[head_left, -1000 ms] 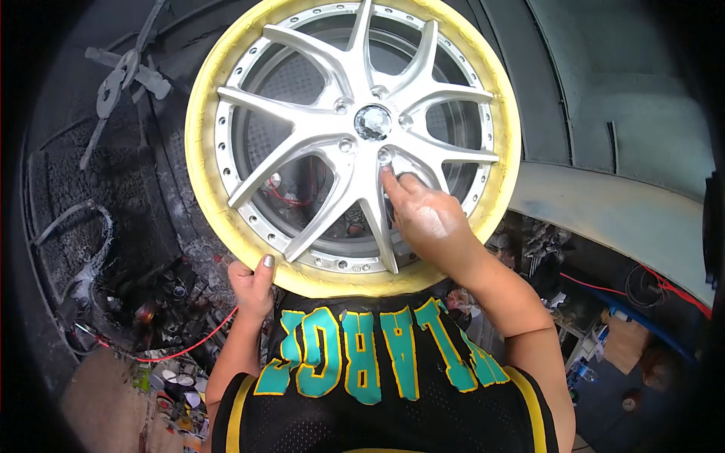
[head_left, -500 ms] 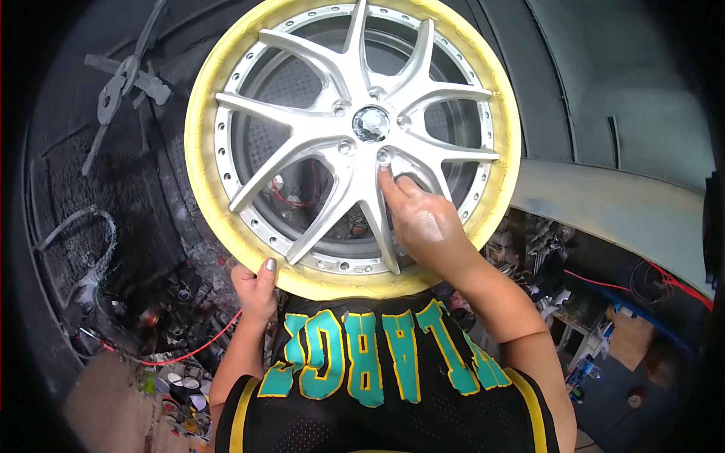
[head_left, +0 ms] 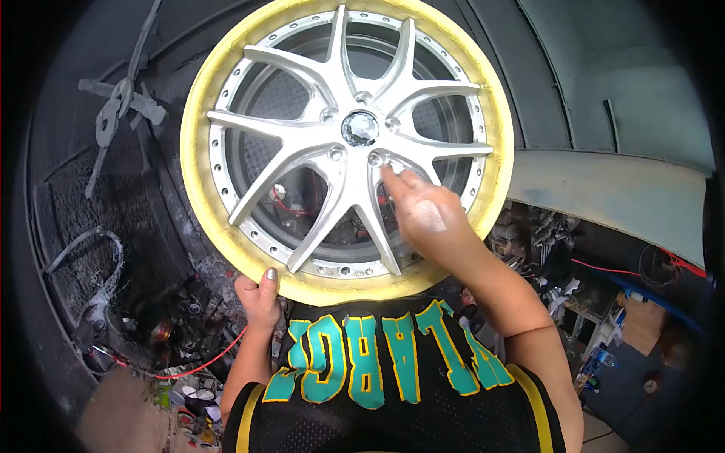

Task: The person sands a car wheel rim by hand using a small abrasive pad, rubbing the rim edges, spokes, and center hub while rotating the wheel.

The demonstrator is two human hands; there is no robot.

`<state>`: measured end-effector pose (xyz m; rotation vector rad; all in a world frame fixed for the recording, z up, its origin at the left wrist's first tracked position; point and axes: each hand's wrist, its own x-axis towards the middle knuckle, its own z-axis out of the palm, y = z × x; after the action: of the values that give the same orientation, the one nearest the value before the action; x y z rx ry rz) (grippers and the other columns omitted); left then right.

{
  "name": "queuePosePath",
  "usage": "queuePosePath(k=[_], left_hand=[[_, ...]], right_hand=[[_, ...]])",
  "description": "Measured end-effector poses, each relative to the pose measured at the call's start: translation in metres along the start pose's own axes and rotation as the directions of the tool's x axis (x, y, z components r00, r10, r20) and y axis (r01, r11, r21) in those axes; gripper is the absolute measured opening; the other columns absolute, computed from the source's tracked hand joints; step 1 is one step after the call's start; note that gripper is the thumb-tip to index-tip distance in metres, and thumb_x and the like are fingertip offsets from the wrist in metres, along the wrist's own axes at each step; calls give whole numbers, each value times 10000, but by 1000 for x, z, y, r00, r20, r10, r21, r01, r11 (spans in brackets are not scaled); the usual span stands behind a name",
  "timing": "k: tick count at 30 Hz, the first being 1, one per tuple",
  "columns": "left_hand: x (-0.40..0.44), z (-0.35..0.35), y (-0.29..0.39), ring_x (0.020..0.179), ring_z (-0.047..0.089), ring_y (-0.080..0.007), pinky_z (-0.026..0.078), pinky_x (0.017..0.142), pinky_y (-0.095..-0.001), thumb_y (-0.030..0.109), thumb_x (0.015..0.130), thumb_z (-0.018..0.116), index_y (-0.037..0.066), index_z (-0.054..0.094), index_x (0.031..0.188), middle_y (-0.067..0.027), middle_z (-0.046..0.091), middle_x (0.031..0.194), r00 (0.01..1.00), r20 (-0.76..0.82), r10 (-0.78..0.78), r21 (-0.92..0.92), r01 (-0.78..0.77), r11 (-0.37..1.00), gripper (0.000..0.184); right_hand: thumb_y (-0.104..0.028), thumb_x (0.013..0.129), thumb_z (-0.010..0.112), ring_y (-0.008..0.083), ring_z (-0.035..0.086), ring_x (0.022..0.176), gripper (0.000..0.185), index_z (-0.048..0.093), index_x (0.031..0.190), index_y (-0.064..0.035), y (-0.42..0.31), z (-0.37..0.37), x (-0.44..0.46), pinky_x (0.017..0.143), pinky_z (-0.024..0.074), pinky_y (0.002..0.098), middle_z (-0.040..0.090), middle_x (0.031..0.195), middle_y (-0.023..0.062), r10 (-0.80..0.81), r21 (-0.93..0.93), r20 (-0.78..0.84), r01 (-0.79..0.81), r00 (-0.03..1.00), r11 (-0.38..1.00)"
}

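Observation:
A large silver multi-spoke wheel [head_left: 308,130] with yellow masking around its outer rim fills the upper middle of the head view. Its round hub centre looks shiny. My left hand [head_left: 259,302] grips the rim's lower left edge, thumb on the yellow front and fingers mostly hidden behind. On the right, my right hand [head_left: 429,214] rests on the wheel face with its fingertips on a lower spoke, just below a bolt hole. Its index finger is stretched out, and nothing shows in this hand. A pale patch marks the back of it.
A grey-coated stand [head_left: 115,113] is at the left, with a curved hose [head_left: 83,240] below it. Cluttered tools and parts lie low on both sides. Red hoses [head_left: 202,368] run there too. A pale panel [head_left: 604,192] spans the right, above a shelf [head_left: 593,321].
The wheel has shifted slightly left and down in view and turned a little anticlockwise. My right fingertips now sit slightly away from the bolt hole. My left hand still holds the rim.

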<state>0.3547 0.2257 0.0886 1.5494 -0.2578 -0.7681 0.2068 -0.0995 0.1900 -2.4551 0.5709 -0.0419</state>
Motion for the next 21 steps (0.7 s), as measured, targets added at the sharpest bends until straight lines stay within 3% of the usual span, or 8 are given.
queuePosePath(k=[3, 5, 6, 8, 11, 14, 18, 21], left_hand=[[-1, 1, -1, 831, 667, -133, 520, 782, -313, 238, 1050, 688, -50, 766, 954, -59, 766, 920, 1000, 1, 19, 11, -19, 1000, 314], [0, 2, -1, 827, 666, -135, 519, 780, -314, 234, 1051, 685, -49, 763, 946, -57, 763, 913, 999, -16, 43, -11, -44, 999, 312], [1, 2, 0, 827, 666, -135, 519, 780, -314, 234, 1051, 685, -49, 763, 946, -57, 763, 913, 999, -15, 44, -9, -44, 999, 312], [1, 3, 2, 822, 665, -135, 517, 777, -316, 229, 1052, 684, -49, 760, 943, -59, 762, 906, 997, -18, 77, 6, -77, 997, 308], [3, 5, 5, 812, 660, -133, 515, 772, -317, 223, 1053, 681, -49, 754, 934, -59, 759, 895, 994, -25, 103, 26, -102, 994, 305], [3, 1, 4, 805, 657, -133, 513, 767, -319, 224, 1053, 680, -48, 752, 921, -57, 755, 882, 997, -7, 79, 43, -78, 996, 310], [5, 3, 11, 803, 655, -133, 512, 764, -320, 226, 1048, 682, -47, 750, 904, -59, 752, 872, 995, -8, 101, 67, -101, 993, 316], [2, 0, 7, 806, 658, -134, 511, 764, -319, 225, 1045, 680, -46, 747, 902, -62, 753, 875, 996, 12, 90, 88, -91, 992, 313]], right_hand=[[-32, 951, 559, 388, 747, 885, 474, 614, 1412, 63, -4, -8, 6, 775, 614, 462, 706, 1107, 208, 38, -175, 39, -31, 998, 984], [4, 932, 554, 374, 748, 931, 519, 600, 1446, 56, -1, -2, 1, 786, 604, 445, 706, 1095, 216, 46, 284, -14, -40, 999, 958], [4, 932, 554, 374, 748, 931, 519, 600, 1446, 56, 4, 6, 3, 786, 604, 445, 706, 1095, 216, 46, 286, -16, -40, 999, 957], [98, 873, 630, 337, 702, 822, 579, 613, 1447, 30, 13, 24, 9, 722, 572, 415, 666, 999, 172, -185, -81, -107, 177, 977, 981], [79, 884, 634, 339, 701, 823, 585, 600, 1465, 12, 9, 18, 4, 710, 567, 429, 660, 974, 167, -151, 103, -81, 159, 985, 982], [75, 882, 634, 367, 699, 814, 576, 609, 1453, 0, -4, 8, 4, 708, 564, 454, 661, 971, 180, -110, -45, 4, 110, 994, 993], [37, 914, 626, 359, 676, 811, 470, 645, 1383, 15, -12, -15, -4, 734, 558, 409, 633, 932, 166, -61, -68, 128, 70, 990, 995], [32, 922, 652, 316, 663, 777, 433, 675, 1352, -3, -4, -22, -7, 723, 549, 371, 625, 905, 141, -85, 124, 85, 74, 993, 990]])
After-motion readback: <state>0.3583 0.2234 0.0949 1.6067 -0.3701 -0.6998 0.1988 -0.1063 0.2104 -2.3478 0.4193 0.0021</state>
